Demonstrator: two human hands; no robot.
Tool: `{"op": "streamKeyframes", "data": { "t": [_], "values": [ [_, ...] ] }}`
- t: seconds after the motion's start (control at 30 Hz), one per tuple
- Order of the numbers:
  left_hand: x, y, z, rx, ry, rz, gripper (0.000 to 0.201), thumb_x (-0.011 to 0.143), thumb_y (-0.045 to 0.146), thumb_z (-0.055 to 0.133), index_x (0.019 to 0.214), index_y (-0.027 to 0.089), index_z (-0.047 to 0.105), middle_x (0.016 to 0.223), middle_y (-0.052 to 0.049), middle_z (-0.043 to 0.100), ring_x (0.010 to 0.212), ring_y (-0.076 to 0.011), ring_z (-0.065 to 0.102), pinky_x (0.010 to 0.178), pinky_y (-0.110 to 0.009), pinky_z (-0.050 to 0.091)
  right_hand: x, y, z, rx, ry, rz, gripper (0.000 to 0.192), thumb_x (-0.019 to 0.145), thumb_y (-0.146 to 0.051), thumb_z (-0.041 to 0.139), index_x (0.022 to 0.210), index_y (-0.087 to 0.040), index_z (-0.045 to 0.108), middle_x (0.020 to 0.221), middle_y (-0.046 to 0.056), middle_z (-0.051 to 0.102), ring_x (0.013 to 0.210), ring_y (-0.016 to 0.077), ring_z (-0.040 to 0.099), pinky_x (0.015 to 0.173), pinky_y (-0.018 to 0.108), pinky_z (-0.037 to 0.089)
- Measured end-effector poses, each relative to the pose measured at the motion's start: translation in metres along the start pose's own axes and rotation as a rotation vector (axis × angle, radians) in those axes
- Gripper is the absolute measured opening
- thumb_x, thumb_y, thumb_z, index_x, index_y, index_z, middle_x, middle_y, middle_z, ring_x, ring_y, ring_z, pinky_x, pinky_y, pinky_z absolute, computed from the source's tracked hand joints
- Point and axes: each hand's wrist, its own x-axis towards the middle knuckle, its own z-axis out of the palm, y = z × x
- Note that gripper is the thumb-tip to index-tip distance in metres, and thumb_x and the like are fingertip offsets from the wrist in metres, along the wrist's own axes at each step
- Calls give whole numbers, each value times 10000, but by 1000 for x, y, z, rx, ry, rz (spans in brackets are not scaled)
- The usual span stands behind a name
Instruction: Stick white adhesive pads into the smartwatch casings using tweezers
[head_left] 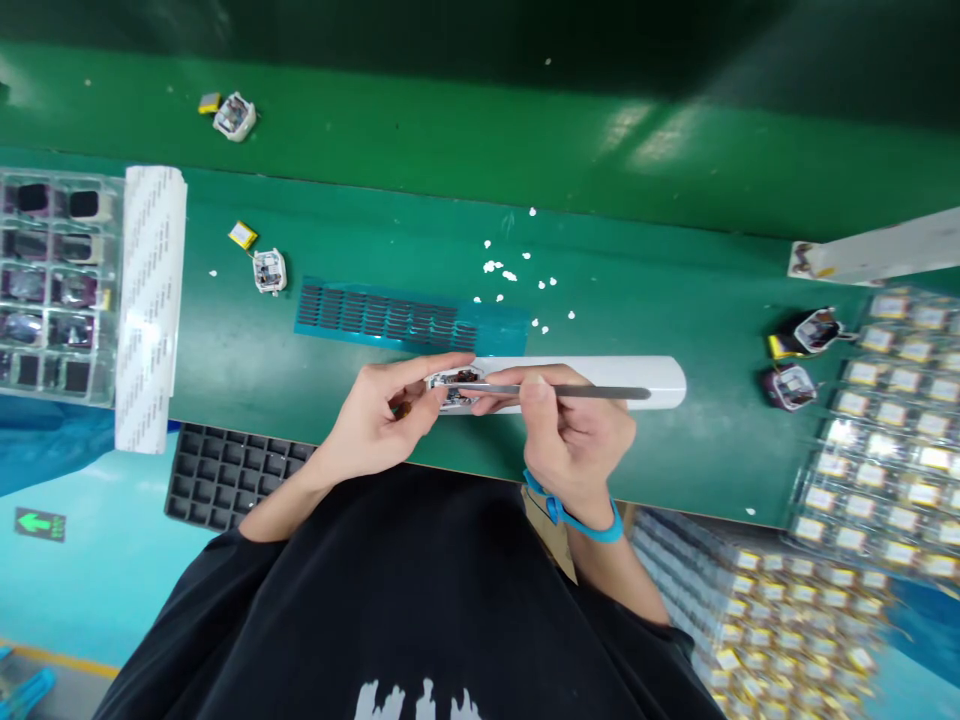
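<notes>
1. The left hand (379,425) held a small white casing (452,388) pinched in its grip, just above the green desk (660,300).
2. The right hand (574,430) had its grip closed on metal tweezers (555,391), tips at the casing.
3. A long white bar (637,380) lay behind both hands; a blue sheet (390,318) lay beyond it.

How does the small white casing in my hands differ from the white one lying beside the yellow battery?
The small white casing in hand is gripped by the left hand while the right hand holds metal tweezers to it; the white casing on the green mat lies untouched, farther left, its yellow battery alongside. Both look similar in size.
</notes>
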Motion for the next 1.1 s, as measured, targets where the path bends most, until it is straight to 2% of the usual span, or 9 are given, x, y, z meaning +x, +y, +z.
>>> {"op": "streamKeyframes", "data": {
  "t": [0.17,0.3,0.4,0.5,0.63,0.87,0.97,1.03,1.1],
  "values": [
    [3,-11,-6,124,24,46,273,1017,183,574,1217,144,756,604,35,582,461,-80,422,440,-214,326,10,16,-23,-109,80,-156,231,1094,-249,574,1171,-272,790,948,4,821,799,165,795,707,284,656],
    [17,-20,-12,293,65,114,172,1034,203,579,1078,161,740,857,-27,766,540,-80,524,511,-214,389,28,36,-38,-345,-100,-164,193,1061,-228,630,1137,-261,804,1053,22,824,898,196,787,812,344,646],
    [30,-27,-17,400,-34,188,183,1061,180,534,1104,173,712,1089,-60,813,646,-100,611,613,-228,465,33,49,-39,-366,-207,-136,218,1075,-228,598,1136,-247,806,1083,28,821,933,203,779,867,368,643],
    [42,-33,-22,505,-156,260,197,1087,188,483,1133,182,674,1301,-76,774,923,-170,682,824,-295,541,33,55,-37,-371,-232,-106,233,1085,-237,581,1157,-255,802,1094,23,818,935,200,774,859,370,644],
    [50,-41,-26,680,-251,276,225,1102,210,446,1196,207,651,1312,-44,770,1031,-227,636,885,-363,553,31,60,-33,-395,-190,-176,202,1062,-188,617,1144,-238,795,1084,26,821,933,200,782,861,368,649],
    [52,-47,-26,826,-261,315,225,1100,190,427,1155,199,645,1273,-43,779,968,-223,618,808,-343,561,35,66,-25,-513,-111,-522,308,1000,-51,644,1219,-238,753,1117,28,819,874,194,798,782,341,678],
    [47,-36,-26,828,-293,333,221,1093,177,438,1164,198,647,1289,-55,776,1026,-232,657,840,-359,570,47,49,-29,-501,-10,-503,321,1005,-66,647,1228,-268,758,1104,20,822,855,180,794,764,319,676],
    [44,-22,-25,766,-313,388,203,1078,164,463,1139,202,653,1256,-64,787,1090,-240,689,939,-400,565,57,37,-31,-485,60,-478,264,1029,-122,642,1199,-276,772,1088,18,823,853,186,791,758,327,676],
    [44,-7,-24,586,-228,383,184,1082,190,470,1119,207,650,1220,-76,792,1118,-231,714,1005,-417,555,65,30,-30,-487,136,-439,222,1066,-201,603,1179,-278,778,1108,25,820,870,202,791,750,355,682]
  ]
}}
